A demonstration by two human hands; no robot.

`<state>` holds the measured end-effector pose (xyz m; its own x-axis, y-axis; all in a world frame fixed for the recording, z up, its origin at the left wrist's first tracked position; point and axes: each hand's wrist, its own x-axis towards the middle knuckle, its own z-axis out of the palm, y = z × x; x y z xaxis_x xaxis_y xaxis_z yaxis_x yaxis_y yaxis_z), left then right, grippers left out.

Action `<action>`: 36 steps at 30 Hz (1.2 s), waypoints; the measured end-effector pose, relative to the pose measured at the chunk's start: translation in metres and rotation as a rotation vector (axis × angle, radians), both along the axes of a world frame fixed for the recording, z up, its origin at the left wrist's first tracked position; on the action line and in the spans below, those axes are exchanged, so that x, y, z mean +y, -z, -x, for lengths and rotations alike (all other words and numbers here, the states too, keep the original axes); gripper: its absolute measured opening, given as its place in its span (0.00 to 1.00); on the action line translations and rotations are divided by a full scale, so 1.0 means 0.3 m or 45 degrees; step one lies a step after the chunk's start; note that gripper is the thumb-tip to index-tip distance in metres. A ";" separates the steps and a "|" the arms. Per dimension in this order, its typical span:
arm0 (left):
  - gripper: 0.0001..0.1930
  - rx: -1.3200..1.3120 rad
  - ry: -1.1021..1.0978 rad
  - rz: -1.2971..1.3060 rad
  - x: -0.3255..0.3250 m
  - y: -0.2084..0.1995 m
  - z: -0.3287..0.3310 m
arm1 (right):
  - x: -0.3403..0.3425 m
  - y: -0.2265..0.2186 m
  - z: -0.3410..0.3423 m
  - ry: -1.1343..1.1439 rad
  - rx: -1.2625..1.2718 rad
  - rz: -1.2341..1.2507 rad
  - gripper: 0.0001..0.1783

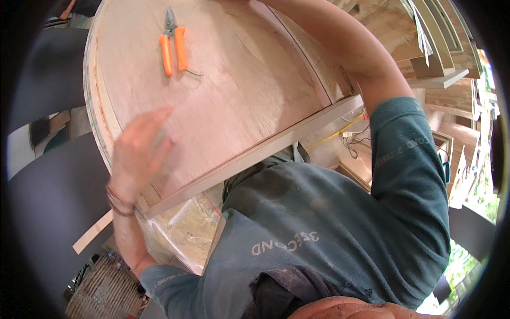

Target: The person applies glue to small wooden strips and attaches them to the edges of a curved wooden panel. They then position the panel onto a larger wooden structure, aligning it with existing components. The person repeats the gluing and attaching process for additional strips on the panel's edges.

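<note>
My left hand [139, 146] is over the near left part of a pale plywood panel [228, 101], smeared by motion. Its thumb and fingers look apart, and I see nothing between them; whether it touches the wood I cannot tell. Farther up the panel lies a pair of snips [172, 45] with orange handles and metal blades pointing away from me. A short bit of dark wire [194, 73] shows beside one handle. My right forearm [340, 40] stretches across the far right of the panel, and its hand is beyond the upper edge of the view.
A light wooden rail [255, 154] edges the panel's near side, close to my body. Wooden boards [441, 80] stand at the right, above loose cables [350, 141]. Dark panels [58, 191] flank the left side. A ridged round basket-like thing [103, 290] sits at the lower left.
</note>
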<state>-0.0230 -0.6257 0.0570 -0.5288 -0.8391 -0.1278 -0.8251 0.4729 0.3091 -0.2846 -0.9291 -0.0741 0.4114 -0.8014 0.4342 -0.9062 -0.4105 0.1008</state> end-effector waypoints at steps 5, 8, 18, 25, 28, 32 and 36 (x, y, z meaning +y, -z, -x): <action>0.26 0.180 -0.220 -0.053 0.297 -0.005 0.062 | 0.232 -0.123 0.128 -0.374 0.368 -0.364 0.18; 0.27 0.239 -0.458 0.092 0.406 0.034 0.122 | 0.506 -0.244 0.294 -0.631 0.091 -0.201 0.07; 0.27 0.289 -0.522 0.438 0.415 0.212 0.495 | 1.041 -0.326 0.544 -0.618 -0.308 -0.681 0.14; 0.23 0.303 -0.654 0.670 0.392 0.268 0.568 | 1.160 -0.232 0.534 -0.392 -0.430 -0.417 0.22; 0.25 0.290 -0.693 0.699 0.403 0.264 0.582 | 1.155 -0.215 0.538 -0.421 -0.477 -0.365 0.21; 0.26 0.281 -0.750 0.730 0.441 0.275 0.609 | 1.172 -0.221 0.554 -0.451 -0.457 -0.393 0.21; 0.26 0.320 -0.789 0.733 0.463 0.279 0.624 | 1.162 -0.241 0.558 -0.557 -0.488 -0.384 0.22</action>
<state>-0.2102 -0.4869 -0.0268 0.0874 -0.8825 0.4621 -0.9245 0.1010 0.3677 -0.4519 -0.5805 -0.0019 0.5881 -0.7045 0.3973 -0.5978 -0.7095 -0.3731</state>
